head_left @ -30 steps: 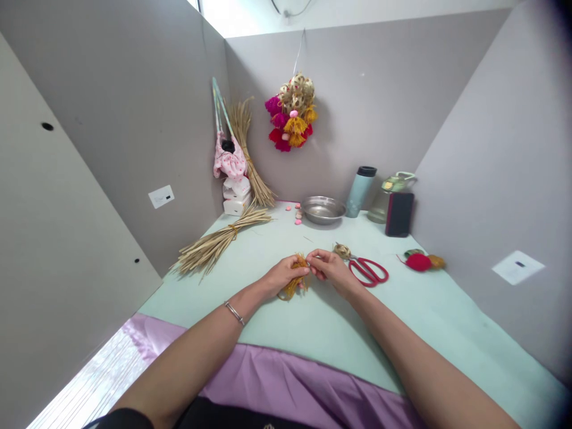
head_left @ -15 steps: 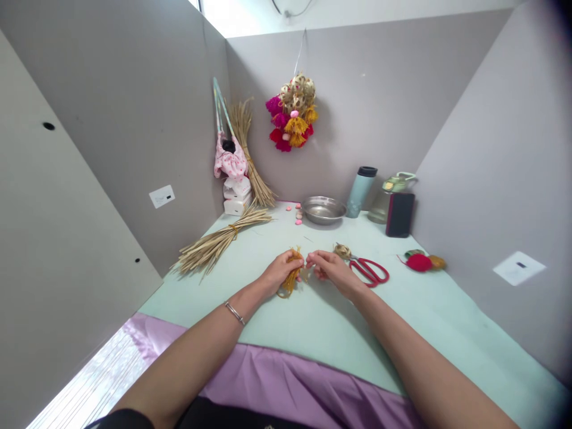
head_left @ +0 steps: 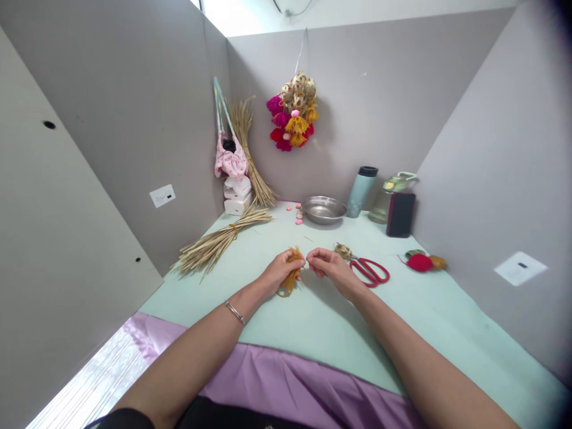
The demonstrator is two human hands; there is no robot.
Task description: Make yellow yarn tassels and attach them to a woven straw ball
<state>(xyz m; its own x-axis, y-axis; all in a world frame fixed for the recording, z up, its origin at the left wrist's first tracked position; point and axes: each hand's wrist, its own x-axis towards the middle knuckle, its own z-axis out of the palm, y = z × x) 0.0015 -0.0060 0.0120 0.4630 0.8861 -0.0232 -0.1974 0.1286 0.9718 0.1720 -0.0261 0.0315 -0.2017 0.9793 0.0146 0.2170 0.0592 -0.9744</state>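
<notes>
Mustard yellow yarn [head_left: 288,284] is bundled in my left hand [head_left: 280,268], whose thumb presses on it near the top; loops hang below the fingers. Just right of it, my right hand [head_left: 325,264] is closed in a pinch close to my left thumb. Whatever those fingertips hold is too small to make out. Red-handled scissors [head_left: 370,272] lie on the table to the right of my right hand, with a small woven straw ball [head_left: 343,251] by their blades.
Behind are a metal bowl [head_left: 324,210], pink beads [head_left: 299,221], a blue tumbler [head_left: 361,192], a green bottle [head_left: 379,205] and a phone [head_left: 400,215]. Straw bundles [head_left: 218,243] lie left, yarn balls [head_left: 419,263] right. Tassels [head_left: 295,122] hang on the wall.
My right fingers have closed more tightly together and sit slightly nearer my left thumb. The left hand keeps its hold on the yarn, almost unmoved.
</notes>
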